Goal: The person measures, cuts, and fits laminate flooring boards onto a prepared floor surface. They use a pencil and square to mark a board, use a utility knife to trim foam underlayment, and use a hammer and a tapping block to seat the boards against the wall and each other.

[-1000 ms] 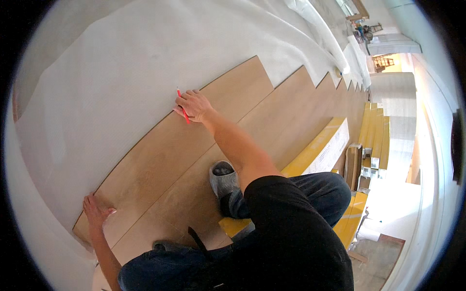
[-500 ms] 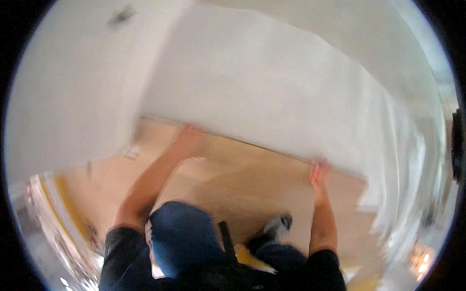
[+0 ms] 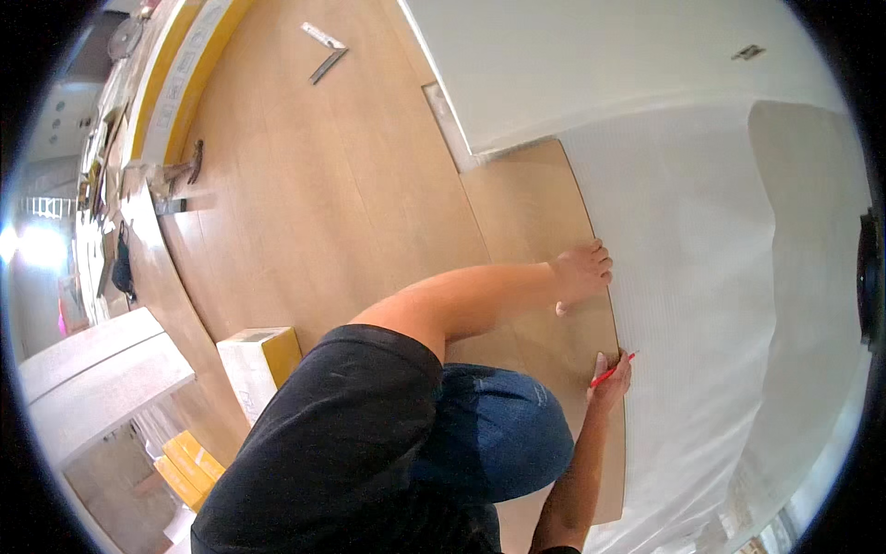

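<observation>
My left hand [image 3: 583, 270] lies on a light wood floor plank [image 3: 526, 198], its fingers over the plank's right edge and its thumb spread apart on the surface. Nearer to me, my right hand [image 3: 609, 380] holds a red pencil [image 3: 604, 377] and rests at the same edge. The plank runs alongside the laid wood floor [image 3: 323, 212]. White foam underlay [image 3: 683, 258] stretches away from its right edge. My bent knee in blue jeans [image 3: 503, 429] hides part of the plank between my arms.
A white wall corner [image 3: 554, 74] juts in at the top. On the floor lie an angle square [image 3: 325, 54], a hammer-like tool [image 3: 194, 162] and a long yellow-and-white carton [image 3: 175, 88]. At the left stand a white-and-yellow box [image 3: 261, 360] and a white board [image 3: 111, 379].
My view has swung left, bringing the laid floor, tools and boxes into sight. Both hands stay at the plank's edge, closer together. The red pencil now shows clearly in my right hand.
</observation>
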Motion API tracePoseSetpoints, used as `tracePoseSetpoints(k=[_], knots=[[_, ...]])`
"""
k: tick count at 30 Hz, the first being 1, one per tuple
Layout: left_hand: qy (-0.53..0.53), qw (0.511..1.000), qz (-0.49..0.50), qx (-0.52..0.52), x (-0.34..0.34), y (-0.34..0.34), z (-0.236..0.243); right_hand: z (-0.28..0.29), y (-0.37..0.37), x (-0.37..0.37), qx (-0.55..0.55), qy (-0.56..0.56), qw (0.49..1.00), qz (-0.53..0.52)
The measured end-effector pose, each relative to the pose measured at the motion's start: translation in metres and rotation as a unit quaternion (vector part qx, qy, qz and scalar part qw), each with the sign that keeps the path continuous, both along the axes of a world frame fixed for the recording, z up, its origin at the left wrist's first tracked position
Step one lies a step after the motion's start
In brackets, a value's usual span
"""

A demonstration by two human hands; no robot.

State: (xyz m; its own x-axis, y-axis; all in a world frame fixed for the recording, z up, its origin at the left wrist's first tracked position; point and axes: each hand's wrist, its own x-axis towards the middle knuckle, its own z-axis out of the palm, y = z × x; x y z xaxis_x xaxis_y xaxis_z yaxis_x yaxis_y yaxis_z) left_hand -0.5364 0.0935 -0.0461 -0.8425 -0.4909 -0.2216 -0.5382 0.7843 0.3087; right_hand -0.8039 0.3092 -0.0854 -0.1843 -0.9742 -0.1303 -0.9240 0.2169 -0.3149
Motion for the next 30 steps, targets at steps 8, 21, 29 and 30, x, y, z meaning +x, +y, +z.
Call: tracePoseSetpoints(k=[8, 21, 29, 30], knots=[[0.025, 0.997, 0.019, -0.074, 0.013, 0.005, 0.003, 0.003, -0.002, 0.011, -0.036, -0.039, 0.999, -0.009], [0.053, 0.992, 0.040, -0.104, 0.012, 0.008, 0.013, 0.009, 0.002, 0.004, -0.104, 0.005, 0.994, 0.041], [0.020, 0.998, 0.031, -0.044, 0.004, -0.006, -0.002, -0.018, 0.000, -0.010, -0.061, -0.053, 0.997, -0.002], [0.016, 0.999, 0.024, -0.020, 0.009, -0.013, 0.002, -0.012, 0.000, -0.005, -0.040, -0.044, 0.998, -0.008]])
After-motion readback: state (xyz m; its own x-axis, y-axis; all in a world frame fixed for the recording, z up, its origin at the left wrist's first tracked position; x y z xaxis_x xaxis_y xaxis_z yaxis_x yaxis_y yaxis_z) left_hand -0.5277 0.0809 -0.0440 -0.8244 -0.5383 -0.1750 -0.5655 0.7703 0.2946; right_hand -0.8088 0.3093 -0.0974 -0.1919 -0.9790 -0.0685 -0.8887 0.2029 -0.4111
